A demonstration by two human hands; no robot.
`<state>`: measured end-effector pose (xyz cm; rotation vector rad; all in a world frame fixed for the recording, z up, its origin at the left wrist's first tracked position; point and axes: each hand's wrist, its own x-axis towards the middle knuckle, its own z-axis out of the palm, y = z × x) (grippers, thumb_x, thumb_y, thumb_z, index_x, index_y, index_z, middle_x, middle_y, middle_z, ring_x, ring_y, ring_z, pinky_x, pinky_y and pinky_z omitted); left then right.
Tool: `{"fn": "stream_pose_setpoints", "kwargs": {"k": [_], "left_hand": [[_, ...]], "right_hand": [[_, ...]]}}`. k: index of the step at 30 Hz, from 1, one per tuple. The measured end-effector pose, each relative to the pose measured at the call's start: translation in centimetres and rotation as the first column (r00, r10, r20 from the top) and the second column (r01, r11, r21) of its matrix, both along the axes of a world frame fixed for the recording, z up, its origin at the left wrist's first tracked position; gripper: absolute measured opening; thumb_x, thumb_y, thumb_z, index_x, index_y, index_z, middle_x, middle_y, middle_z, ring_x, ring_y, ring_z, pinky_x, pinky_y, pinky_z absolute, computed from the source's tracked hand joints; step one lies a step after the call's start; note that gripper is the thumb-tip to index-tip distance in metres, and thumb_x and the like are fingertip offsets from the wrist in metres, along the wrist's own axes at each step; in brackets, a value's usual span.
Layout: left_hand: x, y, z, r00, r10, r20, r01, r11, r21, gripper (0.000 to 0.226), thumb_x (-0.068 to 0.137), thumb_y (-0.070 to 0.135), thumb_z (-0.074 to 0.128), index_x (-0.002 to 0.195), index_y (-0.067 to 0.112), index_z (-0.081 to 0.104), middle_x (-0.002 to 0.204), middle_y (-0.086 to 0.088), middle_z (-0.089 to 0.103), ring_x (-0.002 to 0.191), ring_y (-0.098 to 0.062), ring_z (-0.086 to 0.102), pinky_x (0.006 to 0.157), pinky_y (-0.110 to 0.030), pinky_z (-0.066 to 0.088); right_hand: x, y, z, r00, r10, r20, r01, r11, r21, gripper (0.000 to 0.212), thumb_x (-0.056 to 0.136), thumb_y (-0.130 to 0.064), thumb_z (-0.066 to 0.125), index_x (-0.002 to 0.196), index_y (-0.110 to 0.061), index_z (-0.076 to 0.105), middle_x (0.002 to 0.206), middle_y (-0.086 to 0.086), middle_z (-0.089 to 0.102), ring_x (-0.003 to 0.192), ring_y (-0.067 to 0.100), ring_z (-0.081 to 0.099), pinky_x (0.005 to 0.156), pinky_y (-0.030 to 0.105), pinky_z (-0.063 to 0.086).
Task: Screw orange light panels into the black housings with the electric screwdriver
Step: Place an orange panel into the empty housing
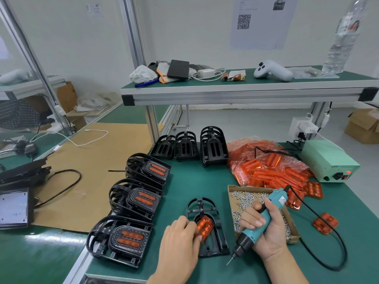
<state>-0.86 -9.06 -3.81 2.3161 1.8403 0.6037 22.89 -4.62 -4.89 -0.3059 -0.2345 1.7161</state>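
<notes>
At lower centre, the left hand point(180, 235) pinches an orange light panel point(204, 228) into the black housing point(208, 228) on the tabletop point(184, 187); the right hand point(264, 228) grips the electric screwdriver point(259, 223) just right, bit angled down-left toward it.

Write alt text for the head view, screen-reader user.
A person's left hand seats an orange light panel in a black housing on a green bench, while the right hand grips a teal electric screwdriver, bit off the work. A tray of screws sits beside it; finished housings are stacked left.

Three finished stacks point(131, 203), three empty-housing stacks point(191, 144).
</notes>
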Motion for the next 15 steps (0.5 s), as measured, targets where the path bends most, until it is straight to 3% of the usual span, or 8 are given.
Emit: {"fn": "stream_pose_setpoints", "kwargs": {"k": [6, 10, 15], "left_hand": [[0.6, -0.2, 0.2, 0.998, -0.011, 0.054, 0.008, 0.999, 0.048, 0.013, 0.098, 0.042, 0.053, 0.097, 0.030, 0.058, 0.097, 0.014, 0.047, 0.075, -0.010, 0.039, 0.075, -0.022, 0.028], [1.6, -0.8, 0.1, 0.996, -0.019, 0.088, 0.008, 0.991, 0.130, 0.013, 0.085, 0.031, 0.072, 0.080, 0.025, 0.061, 0.079, 0.008, 0.053, 0.060, -0.014, 0.035, 0.064, -0.027, 0.038], [2.8, -1.0, -0.2, 0.999, -0.035, 0.017, 0.032, 0.985, 0.169, 0.019, 0.084, 0.037, 0.070, 0.077, 0.026, 0.056, 0.074, 0.009, 0.053, 0.059, -0.016, 0.052, 0.061, -0.029, 0.040]], "right_hand": [[0.0, 0.0, 0.0, 1.000, -0.004, -0.002, 0.004, 1.000, -0.007, 0.035, 0.096, -0.040, 0.050, 0.071, -0.017, 0.057, 0.051, -0.010, 0.028, 0.042, 0.005, 0.039, 0.043, 0.020, 0.038], [-0.1, -0.1, 0.1, 1.000, -0.017, 0.011, 0.017, 1.000, -0.016, 0.033, 0.094, -0.039, 0.053, 0.070, -0.017, 0.057, 0.054, -0.011, 0.024, 0.042, 0.005, 0.039, 0.043, 0.020, 0.038], [0.0, -0.4, 0.4, 1.000, 0.020, 0.013, -0.021, 0.999, 0.041, 0.033, 0.077, -0.030, 0.086, 0.072, -0.016, 0.056, 0.055, -0.010, 0.024, 0.042, 0.006, 0.038, 0.044, 0.020, 0.037]]}}
